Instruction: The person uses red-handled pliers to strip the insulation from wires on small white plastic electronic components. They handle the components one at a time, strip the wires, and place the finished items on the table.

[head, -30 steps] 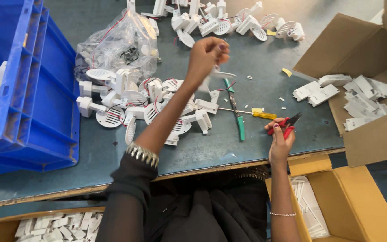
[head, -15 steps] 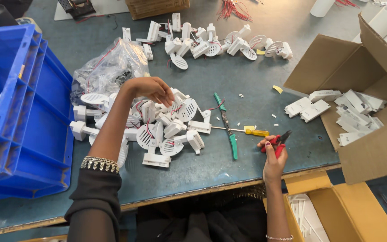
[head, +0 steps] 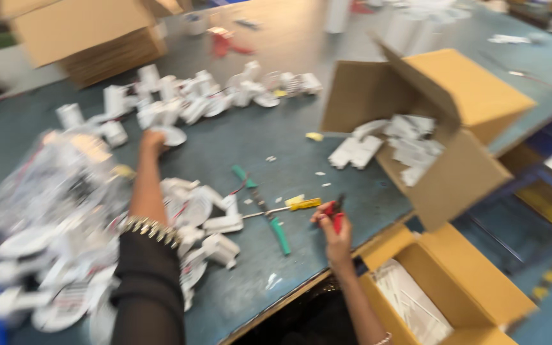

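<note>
The picture is blurred by camera motion. My left hand [head: 153,141] reaches far across the green table [head: 276,137] and closes on a white plastic part [head: 168,135] at the near edge of a far row of white parts [head: 212,96]. My right hand [head: 333,229] rests near the table's front edge and grips red-handled pliers [head: 335,211]. A heap of white round plastic parts [head: 196,220] lies beside my left forearm.
A green-handled tool [head: 269,214] and a yellow-handled screwdriver [head: 295,204] lie left of my right hand. A clear bag of parts [head: 52,185] sits at left. An open cardboard box [head: 429,128] with white pieces stands at right; another box [head: 442,294] sits below the table edge.
The camera swung right and the blue crate left the view. My left hand moved from the near heap out to the far row of parts. My right hand stayed with the pliers.
</note>
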